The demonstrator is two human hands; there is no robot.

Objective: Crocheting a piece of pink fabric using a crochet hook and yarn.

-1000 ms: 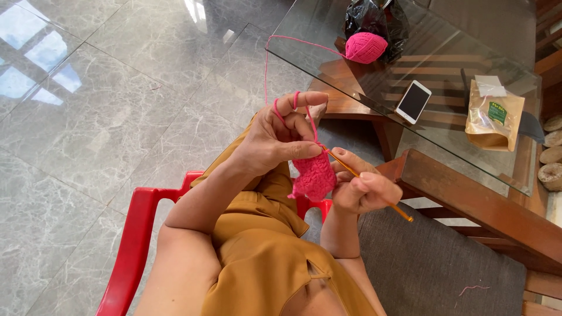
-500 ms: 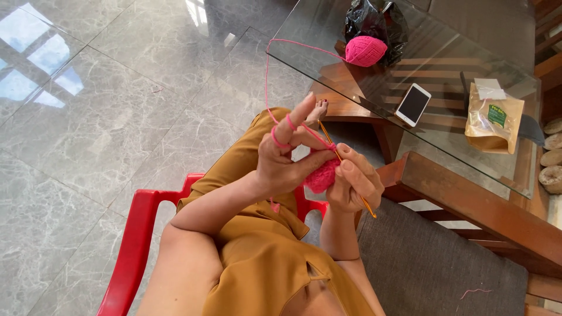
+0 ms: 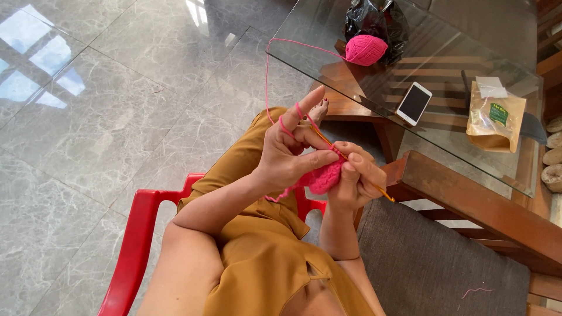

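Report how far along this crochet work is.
Done: a small pink crocheted piece already exists, bunched between both hands. In hand: the left hand pinches the piece with the pink yarn looped over its raised fingers, and the right hand holds the crochet hook into it. Left: the yarn ball on the glass table looks nearly full, so probably much remains.

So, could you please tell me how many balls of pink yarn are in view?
1: the ball of pink yarn lies on the glass table, against a black plastic bag. More could be hidden inside.
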